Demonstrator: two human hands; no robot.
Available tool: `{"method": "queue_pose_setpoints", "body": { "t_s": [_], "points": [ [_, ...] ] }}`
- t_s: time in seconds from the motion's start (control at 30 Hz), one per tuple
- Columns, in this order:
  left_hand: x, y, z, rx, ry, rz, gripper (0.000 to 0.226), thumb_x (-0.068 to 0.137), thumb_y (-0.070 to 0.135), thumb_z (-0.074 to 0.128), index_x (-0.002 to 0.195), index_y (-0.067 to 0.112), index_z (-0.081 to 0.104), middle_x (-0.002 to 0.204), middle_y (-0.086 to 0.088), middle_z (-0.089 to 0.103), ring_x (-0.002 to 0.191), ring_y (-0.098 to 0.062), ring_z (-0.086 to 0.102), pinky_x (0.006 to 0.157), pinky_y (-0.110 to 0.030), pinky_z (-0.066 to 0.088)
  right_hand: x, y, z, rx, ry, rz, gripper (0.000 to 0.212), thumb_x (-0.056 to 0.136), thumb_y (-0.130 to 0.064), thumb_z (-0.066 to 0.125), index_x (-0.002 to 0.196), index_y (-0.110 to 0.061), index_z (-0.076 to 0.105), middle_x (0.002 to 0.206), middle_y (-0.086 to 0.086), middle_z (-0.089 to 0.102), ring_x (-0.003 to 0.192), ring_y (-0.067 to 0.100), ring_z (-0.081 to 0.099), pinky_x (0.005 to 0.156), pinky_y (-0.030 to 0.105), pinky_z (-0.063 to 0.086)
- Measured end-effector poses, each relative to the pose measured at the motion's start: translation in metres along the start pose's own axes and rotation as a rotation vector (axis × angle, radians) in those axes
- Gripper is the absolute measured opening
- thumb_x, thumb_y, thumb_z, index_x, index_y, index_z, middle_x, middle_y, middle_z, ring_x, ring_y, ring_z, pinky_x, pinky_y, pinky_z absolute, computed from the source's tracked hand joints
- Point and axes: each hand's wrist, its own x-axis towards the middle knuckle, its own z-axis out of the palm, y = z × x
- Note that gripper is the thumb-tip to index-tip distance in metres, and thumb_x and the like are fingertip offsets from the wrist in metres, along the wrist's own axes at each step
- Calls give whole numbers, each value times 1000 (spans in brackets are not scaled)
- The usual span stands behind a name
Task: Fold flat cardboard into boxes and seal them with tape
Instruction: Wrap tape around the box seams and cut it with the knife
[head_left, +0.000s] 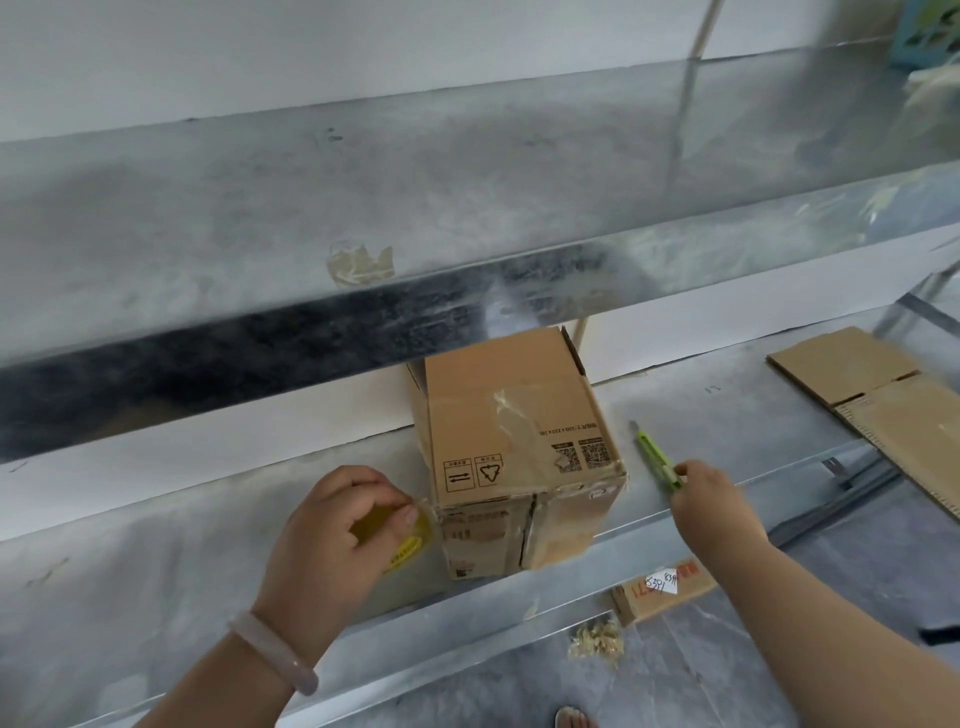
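The folded cardboard box (519, 441) stands on the lower metal shelf (156, 571), clear tape wrinkled across its top. The left hand (337, 530) curls its grip round a yellow-cored tape roll (410, 545) just beside the box's near left corner. The right hand (711, 499) pinches a green utility knife (655, 457) just right of the box, blade end pointing away. Flat cardboard (883, 384) lies far right.
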Motion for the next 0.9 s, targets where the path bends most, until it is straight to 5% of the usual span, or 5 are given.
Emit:
{"method": "queue_pose_setpoints", "body": {
  "t_s": [0.27, 0.43, 0.6, 0.77, 0.9],
  "points": [
    [1, -6, 7, -28, 4, 45, 9, 82, 30, 72, 82, 38, 67, 93, 21, 57, 92, 3, 54, 68, -11, 40, -111, -34, -40, 860, 96, -18, 31, 100, -12, 34, 109, -26, 61, 70, 8, 51, 62, 24, 43, 60, 41, 40],
    [1, -10, 7, -16, -2, 69, 4, 83, 36, 69, 86, 33, 71, 94, 21, 55, 88, 0, 55, 68, -18, 46, -185, -67, -61, 492, 158, -396, 26, 83, -58, 40, 96, -42, 55, 78, -12, 58, 67, 10, 55, 55, 27, 44],
    [-1, -9, 5, -9, 14, 70, 9, 84, 36, 68, 89, 29, 71, 95, 15, 55, 87, 0, 54, 69, -12, 39, -211, -88, -53, 317, 165, -520, 8, 86, -50, 52, 92, -52, 48, 86, -25, 57, 85, -3, 54, 60, 15, 43],
    [-2, -10, 3, -27, 24, 52, 10, 84, 36, 67, 91, 30, 72, 96, 20, 54, 91, 3, 53, 73, -14, 43, -223, -104, -43, 173, 100, -622, 29, 95, -41, 44, 114, -62, 38, 86, -33, 49, 79, -4, 55, 55, 14, 43],
    [-5, -10, 1, -55, 49, 53, 7, 84, 30, 68, 90, 32, 69, 91, 22, 56, 92, 5, 52, 72, -12, 41, -227, -113, -35, 83, 99, -700, 49, 91, -34, 41, 138, -47, 41, 83, -20, 51, 61, 7, 52, 45, 14, 38]
  ]
}}
